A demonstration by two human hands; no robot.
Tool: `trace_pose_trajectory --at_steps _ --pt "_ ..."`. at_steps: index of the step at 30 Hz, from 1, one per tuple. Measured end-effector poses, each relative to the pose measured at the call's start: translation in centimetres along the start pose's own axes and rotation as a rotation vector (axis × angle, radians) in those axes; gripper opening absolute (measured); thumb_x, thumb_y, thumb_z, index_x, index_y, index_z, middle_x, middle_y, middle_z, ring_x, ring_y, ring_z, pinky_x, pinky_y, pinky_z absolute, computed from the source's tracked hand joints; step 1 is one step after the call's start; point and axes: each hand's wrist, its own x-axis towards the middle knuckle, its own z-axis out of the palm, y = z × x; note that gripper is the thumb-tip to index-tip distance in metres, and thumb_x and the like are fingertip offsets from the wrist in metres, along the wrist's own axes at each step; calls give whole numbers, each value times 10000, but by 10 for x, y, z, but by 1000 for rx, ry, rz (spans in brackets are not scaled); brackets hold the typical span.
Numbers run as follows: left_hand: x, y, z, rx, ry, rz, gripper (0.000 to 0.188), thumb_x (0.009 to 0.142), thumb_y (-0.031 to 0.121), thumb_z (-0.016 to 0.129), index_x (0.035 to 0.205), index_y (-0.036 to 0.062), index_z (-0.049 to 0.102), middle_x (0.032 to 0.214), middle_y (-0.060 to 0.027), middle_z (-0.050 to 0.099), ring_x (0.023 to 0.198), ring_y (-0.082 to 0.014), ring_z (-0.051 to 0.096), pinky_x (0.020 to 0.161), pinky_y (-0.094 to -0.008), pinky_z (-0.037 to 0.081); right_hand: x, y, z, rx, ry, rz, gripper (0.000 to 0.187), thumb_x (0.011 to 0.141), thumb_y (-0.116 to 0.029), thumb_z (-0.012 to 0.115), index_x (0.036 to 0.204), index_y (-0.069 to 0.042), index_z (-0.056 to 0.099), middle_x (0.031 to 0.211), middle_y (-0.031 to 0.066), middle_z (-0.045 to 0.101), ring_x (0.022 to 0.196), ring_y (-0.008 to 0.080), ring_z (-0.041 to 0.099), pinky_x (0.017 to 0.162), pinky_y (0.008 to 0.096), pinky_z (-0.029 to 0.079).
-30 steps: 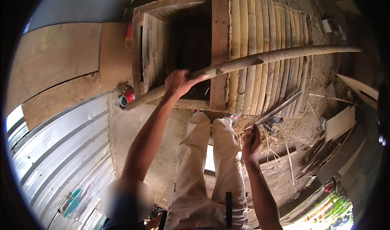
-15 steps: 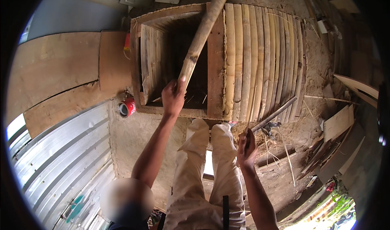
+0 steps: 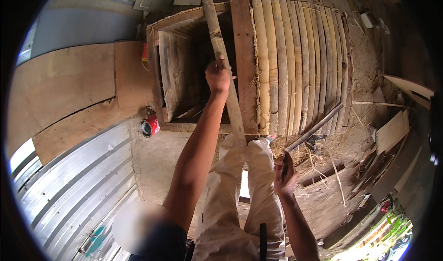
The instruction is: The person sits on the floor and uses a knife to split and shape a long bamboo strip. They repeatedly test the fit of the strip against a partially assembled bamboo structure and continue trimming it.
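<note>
My left hand [image 3: 218,80] is closed round a long bamboo pole [image 3: 234,115]. The pole slants over the open bin, its lower end between my knees and its far end beyond the top of the view. Near my right knee, my right hand [image 3: 285,175] is closed on a thin, blade-like tool [image 3: 287,132] seen edge-on; its exact kind is unclear. Beside that hand, a dark stick [image 3: 318,126] rests slantwise on the front edge of the bamboo slats [image 3: 290,67]. The open wooden bin [image 3: 154,76] lies under my left hand, dark inside.
A red can [image 3: 150,125] sits at the bin's near left corner. Corrugated metal sheet [image 3: 87,168] and plywood boards [image 3: 78,72] line the left. Scrap boards [image 3: 392,132] lean at the right, with straw and loose sticks on the dirt floor.
My left hand has moved right and away from me. The pole has swung from leaning right to leaning left, its lower end now reaching my knees. My right hand has barely shifted.
</note>
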Motion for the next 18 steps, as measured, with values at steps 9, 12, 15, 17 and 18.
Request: trace_pose_trajectory --at_steps 9,12,15,17,18 --pt "22 6 -2 594 36 368 468 1046 377 387 1035 -57 563 902 -338 634 899 -526 611 735 -546 487 -31 10 20 131 -23 39 399 1018 -320 513 1246 6 544 792 110 607 654 190 583 607 321 489" --pt "45 14 -5 649 48 444 466 1057 348 352 1055 -48 598 917 -324 643 901 -509 619 758 -544 496 -34 12 26 98 52 0 415 1025 -341 505 1239 12 549 731 77 596 597 143 554 576 299 473" --pt "66 21 -2 695 48 493 469 1058 347 353 1040 -46 608 910 -321 648 890 -504 626 757 -544 502 -35 15 27 107 4 115 437 1015 -299 508 1274 53 527 961 206 632 812 299 646 698 361 529" --pt "78 25 2 744 36 501 470 1058 355 352 1026 -39 607 894 -315 653 874 -504 630 750 -548 506 -33 19 27 122 -15 186 446 1009 -282 511 1278 73 526 1077 270 647 920 380 688 761 397 554" --pt "81 26 4 778 32 501 471 1058 362 351 1020 -33 604 884 -311 657 864 -505 633 744 -551 508 -32 21 27 124 -3 193 445 1008 -285 513 1269 74 534 1079 271 647 922 383 686 765 401 553"
